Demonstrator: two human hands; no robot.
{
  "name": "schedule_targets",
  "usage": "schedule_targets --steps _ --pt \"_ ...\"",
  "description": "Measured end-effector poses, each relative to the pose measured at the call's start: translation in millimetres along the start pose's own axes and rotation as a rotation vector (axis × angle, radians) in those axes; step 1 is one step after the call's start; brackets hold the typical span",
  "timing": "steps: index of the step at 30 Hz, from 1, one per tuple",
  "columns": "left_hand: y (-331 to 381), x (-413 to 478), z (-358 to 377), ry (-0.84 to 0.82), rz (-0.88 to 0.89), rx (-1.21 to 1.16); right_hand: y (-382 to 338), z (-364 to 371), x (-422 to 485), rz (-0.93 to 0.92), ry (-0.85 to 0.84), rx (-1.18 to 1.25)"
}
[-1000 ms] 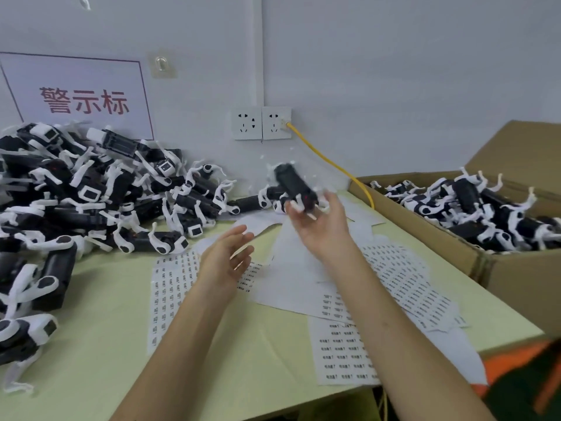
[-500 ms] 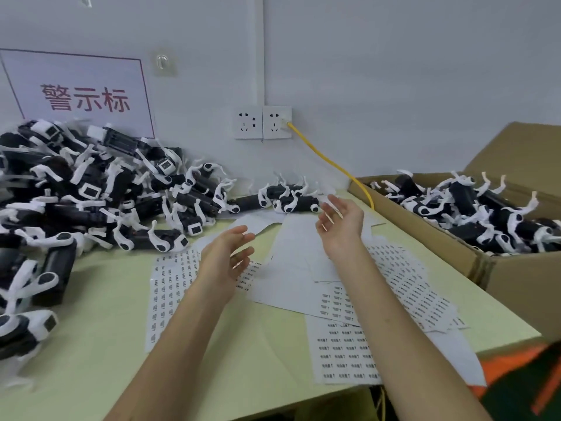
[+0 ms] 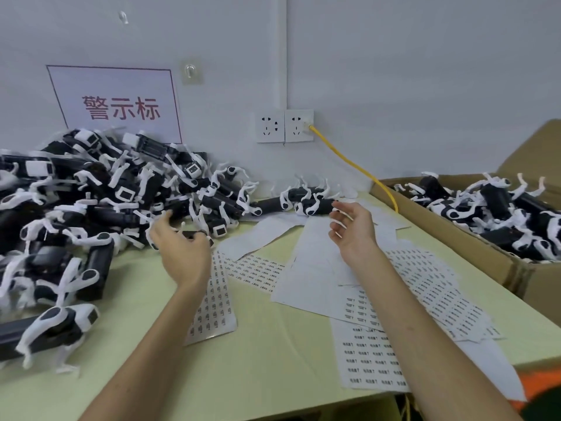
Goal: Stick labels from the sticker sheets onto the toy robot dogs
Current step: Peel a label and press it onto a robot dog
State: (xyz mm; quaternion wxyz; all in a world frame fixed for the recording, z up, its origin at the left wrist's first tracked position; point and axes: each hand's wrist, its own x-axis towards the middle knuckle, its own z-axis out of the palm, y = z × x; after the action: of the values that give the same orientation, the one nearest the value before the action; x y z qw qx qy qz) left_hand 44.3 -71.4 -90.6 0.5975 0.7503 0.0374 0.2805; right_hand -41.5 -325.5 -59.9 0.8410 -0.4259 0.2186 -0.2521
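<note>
Lying under both forearms, sticker sheets (image 3: 373, 360) spread across the table (image 3: 273, 375). Farther out, the right hand (image 3: 353, 230) hovers with its fingers loosely spread, holding nothing, a toy robot dog (image 3: 312, 205) just beyond its fingertips. The left hand (image 3: 182, 253) curls at the edge of the pile of toy robot dogs (image 3: 106, 202); whether it grips one is unclear. Right of the right hand, a cardboard box (image 3: 501, 264) holds more.

The pile of toy robot dogs (image 3: 91, 208) is cut off at the left frame edge, and the cardboard box (image 3: 537, 284) at the right edge. Print on the sticker sheets (image 3: 373, 360) is too small to read. The left hand (image 3: 182, 253) is blurred where it meets the pile, so grip cannot be determined.
</note>
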Motion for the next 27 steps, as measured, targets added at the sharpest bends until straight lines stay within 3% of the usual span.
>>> schedule_targets --steps 3,7,16,19,22,24,27 --pt "-22 15 -4 -0.05 -0.067 0.169 0 1 -1 0.003 -0.006 -0.007" --pt "-34 20 -7 -0.132 -0.111 0.134 2 2 -2 0.007 -0.03 -0.015" --pt "-16 9 -8 -0.136 0.198 0.191 5 4 -4 0.001 -0.066 -0.059" --pt "-6 7 -7 -0.199 0.111 -0.061 7 5 -5 -0.012 -0.069 -0.136" --pt "7 7 -10 -0.339 -0.214 -0.527 12 9 -9 -0.061 -0.116 -0.276" --pt "15 5 -13 -0.434 -0.431 -0.849 16 14 -13 -0.099 -0.2 -0.359" --pt "22 -2 -15 -0.535 -0.599 -1.101 26 24 -23 -0.179 -0.387 -0.478"
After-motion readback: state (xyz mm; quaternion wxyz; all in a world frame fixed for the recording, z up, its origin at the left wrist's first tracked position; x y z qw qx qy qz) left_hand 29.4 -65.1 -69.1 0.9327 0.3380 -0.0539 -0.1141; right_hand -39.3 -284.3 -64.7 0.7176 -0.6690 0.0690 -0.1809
